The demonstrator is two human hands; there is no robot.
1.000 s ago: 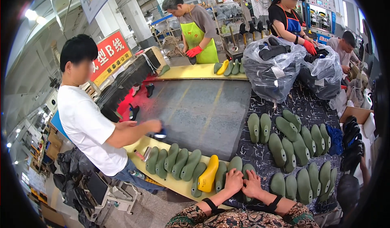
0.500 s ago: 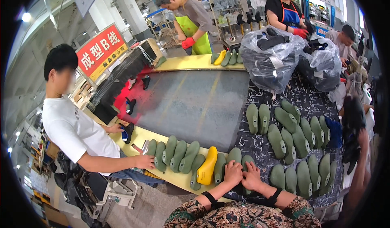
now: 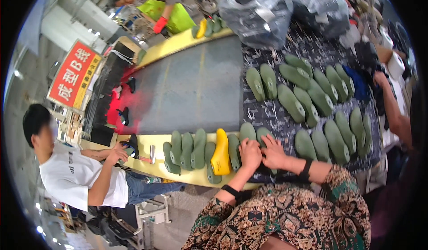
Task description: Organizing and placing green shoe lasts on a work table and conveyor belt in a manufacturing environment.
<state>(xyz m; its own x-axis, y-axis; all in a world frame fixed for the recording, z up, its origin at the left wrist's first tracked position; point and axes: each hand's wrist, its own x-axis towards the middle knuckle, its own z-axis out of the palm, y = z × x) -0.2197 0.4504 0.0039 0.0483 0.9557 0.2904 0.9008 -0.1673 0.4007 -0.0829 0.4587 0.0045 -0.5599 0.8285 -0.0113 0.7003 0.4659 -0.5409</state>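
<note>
My left hand (image 3: 250, 154) lies over a green shoe last (image 3: 247, 131), its fingers curled on the upper surface. Right beside it, my right hand (image 3: 273, 152) bends its fingers over another green shoe last (image 3: 264, 133); the undersides of both hands are hidden. To the left, a yellow shoe last (image 3: 221, 154) stands out in a row of green lasts (image 3: 199, 149) along the yellow table edge. Several more green lasts (image 3: 337, 143) lie in groups on the black patterned cloth (image 3: 285, 116) to my right.
A co-worker in a white shirt (image 3: 84, 174) stands at the left, near a hammer-like tool (image 3: 152, 154) and a dark shoe (image 3: 133, 141). Grey conveyor belt (image 3: 191, 89) runs across the middle. Big plastic bags (image 3: 256, 16) stand at the back. Another person's arm (image 3: 392, 103) reaches in at right.
The view has tilted and turned, so the scene sits further up and left. The white-shirted co-worker has lifted a green last from the row's left end. My hands stay on the same lasts.
</note>
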